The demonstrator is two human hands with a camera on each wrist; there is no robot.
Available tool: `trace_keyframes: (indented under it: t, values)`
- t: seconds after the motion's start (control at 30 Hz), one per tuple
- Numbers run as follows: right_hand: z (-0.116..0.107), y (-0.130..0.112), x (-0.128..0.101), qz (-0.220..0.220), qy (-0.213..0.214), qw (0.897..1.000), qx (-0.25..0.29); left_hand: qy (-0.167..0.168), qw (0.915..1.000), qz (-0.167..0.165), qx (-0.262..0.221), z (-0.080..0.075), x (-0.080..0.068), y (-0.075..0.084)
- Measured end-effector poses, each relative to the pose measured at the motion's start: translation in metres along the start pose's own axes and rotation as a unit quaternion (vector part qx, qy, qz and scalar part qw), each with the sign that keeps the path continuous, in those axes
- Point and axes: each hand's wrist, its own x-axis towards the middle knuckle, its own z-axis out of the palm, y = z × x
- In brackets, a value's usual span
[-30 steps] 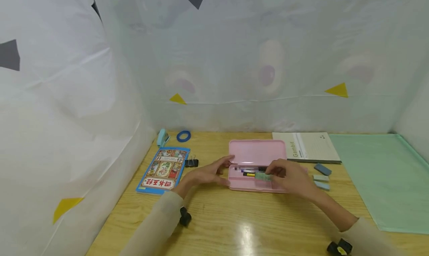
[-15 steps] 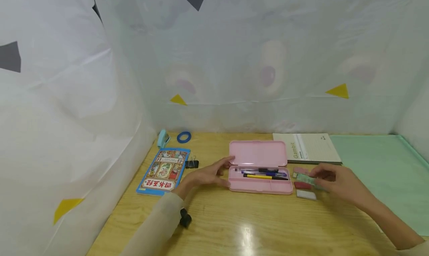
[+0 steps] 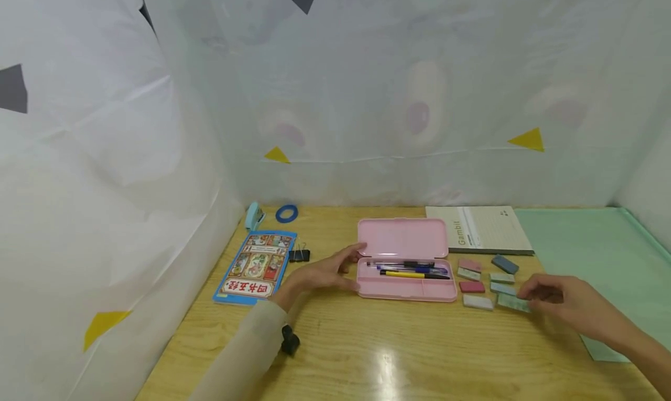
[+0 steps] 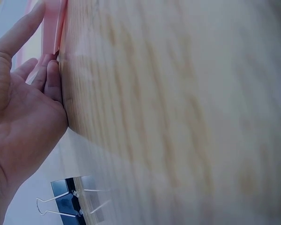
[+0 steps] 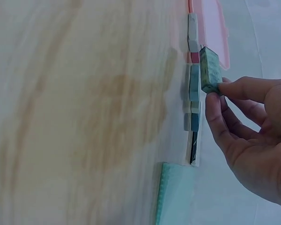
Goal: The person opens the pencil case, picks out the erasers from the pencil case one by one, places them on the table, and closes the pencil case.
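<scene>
My right hand (image 3: 576,305) pinches a marbled green eraser (image 3: 512,303) between thumb and fingertips. In the right wrist view that eraser (image 5: 210,70) is tilted, held above the row of other erasers. An opened pink pencil case (image 3: 393,288) lies in the middle of the table, its lid folded back. Inside lie a black pen (image 3: 403,264), a blue pen (image 3: 421,270) and a yellow pen (image 3: 406,274). My left hand (image 3: 322,273) rests at the case's left end, thumb and fingers spread, fingertips touching it in the left wrist view.
Right of the case lie several erasers, among them a red one (image 3: 472,287), a white one (image 3: 477,302) and a dark blue one (image 3: 505,264). Behind are a notebook (image 3: 493,229) and a green mat (image 3: 592,273). A booklet (image 3: 257,264), binder clip (image 3: 300,255), stapler (image 3: 254,216) and blue tape (image 3: 286,213) stand left.
My right hand has carried the green eraser from over the pencil case to the right, past the nearer erasers, and lower toward the front ones. My left hand stays at the case.
</scene>
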Motion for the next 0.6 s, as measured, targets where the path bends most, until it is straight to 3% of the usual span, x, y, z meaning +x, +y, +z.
trace_keyframes:
  t: [0.27,0.47,0.6]
  values:
    - [0.001,0.008,-0.003,-0.027,-0.034,0.999,0.014,-0.001,1.0000,0.005,-0.004,0.002,0.000,-0.002]
    - [-0.001,0.011,-0.001,-0.032,-0.016,0.999,-0.003,-0.003,1.0000,0.004,-0.008,0.004,-0.001,0.001]
    - [-0.006,0.003,0.008,-0.004,-0.002,1.000,0.012,0.001,1.0000,0.001,-0.005,0.001,-0.002,0.000]
